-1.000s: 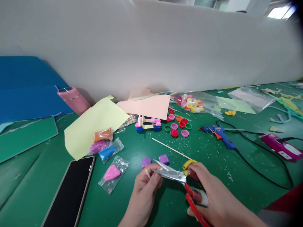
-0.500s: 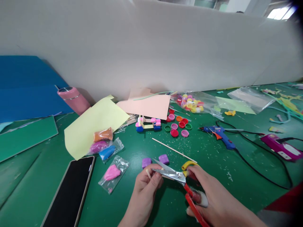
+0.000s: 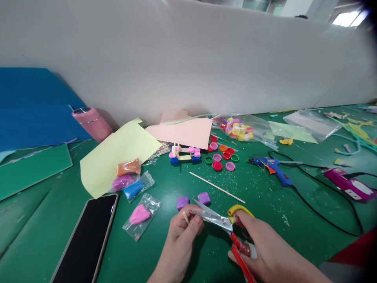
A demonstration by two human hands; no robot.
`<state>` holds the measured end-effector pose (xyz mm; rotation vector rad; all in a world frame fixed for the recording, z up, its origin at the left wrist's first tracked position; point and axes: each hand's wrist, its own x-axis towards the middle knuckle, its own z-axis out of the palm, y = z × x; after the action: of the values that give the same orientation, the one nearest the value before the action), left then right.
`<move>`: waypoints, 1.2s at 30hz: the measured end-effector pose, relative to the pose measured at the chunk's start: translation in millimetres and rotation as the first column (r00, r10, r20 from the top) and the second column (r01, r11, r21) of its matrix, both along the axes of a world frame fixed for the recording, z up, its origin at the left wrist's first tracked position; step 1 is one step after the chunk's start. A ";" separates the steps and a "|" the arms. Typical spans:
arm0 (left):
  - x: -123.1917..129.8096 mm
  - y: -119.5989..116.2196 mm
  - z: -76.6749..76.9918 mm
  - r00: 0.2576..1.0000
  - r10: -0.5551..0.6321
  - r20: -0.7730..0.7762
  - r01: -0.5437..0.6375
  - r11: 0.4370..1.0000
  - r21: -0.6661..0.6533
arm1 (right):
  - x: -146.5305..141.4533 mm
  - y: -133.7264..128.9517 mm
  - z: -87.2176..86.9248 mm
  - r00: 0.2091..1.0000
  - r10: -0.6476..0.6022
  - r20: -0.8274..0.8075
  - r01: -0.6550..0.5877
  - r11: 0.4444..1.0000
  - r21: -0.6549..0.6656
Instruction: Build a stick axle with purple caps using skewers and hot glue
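Pinched between the thumb and fingers of my left hand (image 3: 181, 239) is a thin wooden stick (image 3: 185, 217), mostly hidden by the fingers. My right hand (image 3: 265, 243) grips scissors (image 3: 224, 224) with red and yellow handles. The blades are parted, and their tips reach the fingertips of my left hand, close to the stick. Whether the blades touch the stick I cannot tell. Just beyond the left fingers lie two purple lumps (image 3: 204, 198) that look like clay. A longer wooden stick (image 3: 216, 186) lies on the green table past them.
Farther back stands a small stick model (image 3: 185, 154) with blue and pink blocks, beside several coloured bottle caps (image 3: 217, 166). A corded blue glue gun (image 3: 271, 167) lies at right. Left are clay packets (image 3: 140, 214), a phone (image 3: 86, 239) and a pink bottle (image 3: 93, 124).
The scissors have shifted slightly to the right, and the handles sit a little differently in my right hand. My left hand and the stick have hardly moved.
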<state>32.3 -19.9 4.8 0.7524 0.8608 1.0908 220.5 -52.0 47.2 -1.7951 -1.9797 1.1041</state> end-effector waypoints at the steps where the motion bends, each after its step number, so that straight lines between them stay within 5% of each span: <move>1: 0.1 0.0 0.4 1.000 -0.002 -0.002 0.002 1.000 0.007 | 0.5 -0.2 -0.8 1.000 0.005 0.002 -0.005 1.000 -0.002; 26: 1.7 0.8 -0.1 0.997 -0.023 0.071 0.026 0.999 -0.043 | -0.6 -0.8 -18.0 0.999 0.001 0.043 -0.004 0.999 0.050; 36: 5.7 3.2 7.4 0.984 -0.087 0.155 0.098 0.993 -0.068 | 12.2 3.9 -17.5 0.995 -0.069 -0.075 0.077 0.991 0.110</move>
<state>38.0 -16.6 12.2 0.6314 0.7266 1.0135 232.7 -48.1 29.6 -1.7317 -1.8812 0.9986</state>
